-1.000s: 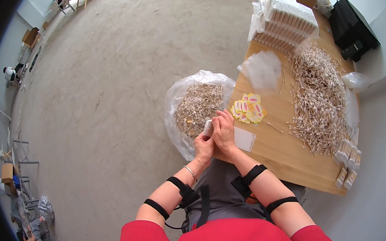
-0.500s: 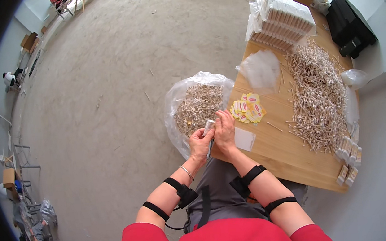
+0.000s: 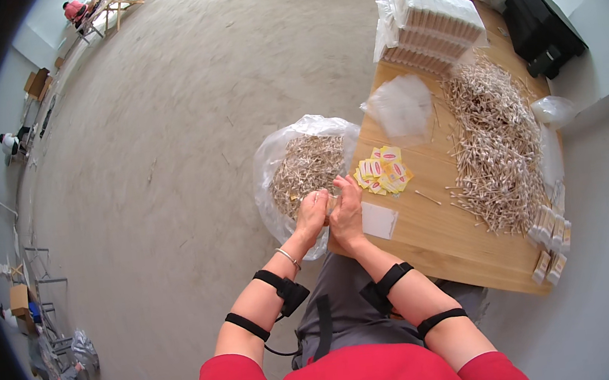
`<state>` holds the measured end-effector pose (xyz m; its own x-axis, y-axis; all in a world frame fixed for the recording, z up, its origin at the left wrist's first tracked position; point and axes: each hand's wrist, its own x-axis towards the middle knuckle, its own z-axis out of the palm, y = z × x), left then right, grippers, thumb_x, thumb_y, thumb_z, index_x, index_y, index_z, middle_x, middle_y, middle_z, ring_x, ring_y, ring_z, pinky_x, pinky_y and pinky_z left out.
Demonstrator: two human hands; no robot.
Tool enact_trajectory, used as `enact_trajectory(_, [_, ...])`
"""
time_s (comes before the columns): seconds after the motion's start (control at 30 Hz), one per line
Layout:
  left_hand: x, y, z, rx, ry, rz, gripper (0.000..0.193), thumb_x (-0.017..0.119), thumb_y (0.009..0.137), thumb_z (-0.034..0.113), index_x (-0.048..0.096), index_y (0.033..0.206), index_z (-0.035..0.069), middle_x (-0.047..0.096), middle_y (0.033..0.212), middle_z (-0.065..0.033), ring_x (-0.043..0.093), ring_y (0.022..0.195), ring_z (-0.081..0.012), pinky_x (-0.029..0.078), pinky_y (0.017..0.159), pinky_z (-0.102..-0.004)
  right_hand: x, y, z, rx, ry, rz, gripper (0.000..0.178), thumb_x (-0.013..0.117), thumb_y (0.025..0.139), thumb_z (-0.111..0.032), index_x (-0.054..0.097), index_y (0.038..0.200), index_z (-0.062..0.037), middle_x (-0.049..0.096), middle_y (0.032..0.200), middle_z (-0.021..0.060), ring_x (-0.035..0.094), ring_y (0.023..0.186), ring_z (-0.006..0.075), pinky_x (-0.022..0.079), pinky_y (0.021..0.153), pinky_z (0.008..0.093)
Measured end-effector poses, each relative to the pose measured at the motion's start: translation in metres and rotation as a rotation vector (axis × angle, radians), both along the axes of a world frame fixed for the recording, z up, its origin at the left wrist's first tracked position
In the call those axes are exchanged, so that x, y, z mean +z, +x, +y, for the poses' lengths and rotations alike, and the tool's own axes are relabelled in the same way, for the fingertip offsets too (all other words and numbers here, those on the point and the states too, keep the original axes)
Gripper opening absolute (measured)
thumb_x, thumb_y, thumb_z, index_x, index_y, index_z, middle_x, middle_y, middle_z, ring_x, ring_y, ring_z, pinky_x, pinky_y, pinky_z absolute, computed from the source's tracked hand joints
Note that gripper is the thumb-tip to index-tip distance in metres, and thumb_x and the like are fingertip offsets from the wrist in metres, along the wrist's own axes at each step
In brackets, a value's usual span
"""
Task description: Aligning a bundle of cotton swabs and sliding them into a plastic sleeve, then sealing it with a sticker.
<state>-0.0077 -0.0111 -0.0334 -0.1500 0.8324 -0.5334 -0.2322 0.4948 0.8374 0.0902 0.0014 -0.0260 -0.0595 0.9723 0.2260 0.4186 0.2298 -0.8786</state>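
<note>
My left hand (image 3: pixel 311 212) is closed round a small bundle of cotton swabs (image 3: pixel 331 203), most of it hidden by the fingers. Pressed close from the other side, my right hand (image 3: pixel 346 212) has its fingers bent at the same bundle. Both hands are just off the table's near left corner, by a clear plastic bag (image 3: pixel 269 162) full of loose cotton swabs (image 3: pixel 305 169). Yellow and white printed cards (image 3: pixel 382 170) lie in a small heap beyond my right hand. A white rectangular sheet (image 3: pixel 379 220) rests beside my right wrist.
A big pile of cotton swabs (image 3: pixel 494 153) covers the right of the wooden table (image 3: pixel 438 238). Clear plastic bags (image 3: pixel 402 110) lie farther back, before stacked swab packs (image 3: pixel 435 21). Small filled packs (image 3: pixel 551 263) stand at the right edge. A black bin (image 3: pixel 543 26) is behind.
My left hand has turned, so the white swab ends that showed are now covered. My right hand has dropped slightly and its fingers have curled in. The view has shifted a little.
</note>
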Motion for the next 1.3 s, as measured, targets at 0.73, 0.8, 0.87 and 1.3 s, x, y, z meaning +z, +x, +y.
enact_trajectory(0.73, [0.056, -0.074, -0.001, 0.110, 0.492, 0.382, 0.033, 0.058, 0.093, 0.038, 0.056, 0.085, 0.006, 0.060, 0.068, -0.0004, 0.054, 0.053, -0.0069, 0.043, 0.043, -0.0222, 0.034, -0.034, -0.002, 0.000, 0.095, 0.125, 0.052, 0.050, 0.090, -0.016, 0.032, 0.136, 0.0014, 0.019, 0.149, 0.0254, 0.012, 0.140, 0.0412, 0.009, 0.113, 0.0514])
enact_trajectory(0.8, [0.069, -0.064, -0.006, 0.114, 0.542, 0.352, 0.035, 0.058, 0.092, 0.041, 0.055, 0.085, 0.006, 0.058, 0.065, 0.0001, 0.053, 0.052, -0.0067, 0.043, 0.043, -0.0221, 0.042, -0.024, 0.003, -0.052, 0.044, 0.198, 0.055, 0.046, 0.096, -0.033, 0.033, 0.135, 0.0034, 0.025, 0.145, 0.0286, 0.022, 0.138, 0.0394, 0.018, 0.112, 0.0442])
enact_trajectory(0.87, [0.076, -0.041, -0.015, 0.141, 0.586, 0.301, 0.035, 0.057, 0.093, 0.041, 0.055, 0.086, 0.006, 0.057, 0.067, 0.0008, 0.053, 0.054, -0.0056, 0.043, 0.044, -0.0219, 0.058, -0.014, 0.002, 0.078, -0.285, 0.472, 0.070, 0.029, 0.094, -0.054, 0.037, 0.132, 0.0046, 0.040, 0.135, 0.0266, 0.038, 0.127, 0.0348, 0.029, 0.105, 0.0392])
enact_trajectory(1.3, [0.084, 0.129, -0.043, -0.166, 0.423, -0.287, 0.027, 0.055, 0.095, 0.033, 0.053, 0.098, 0.007, 0.058, 0.076, 0.0005, 0.058, 0.068, -0.0079, 0.051, 0.063, -0.0235, 0.099, 0.152, -0.033, -0.130, 0.001, -0.079, 0.053, 0.029, 0.099, -0.045, 0.056, 0.085, -0.0020, 0.060, 0.085, 0.0216, 0.058, 0.082, 0.0430, 0.046, 0.072, 0.0490])
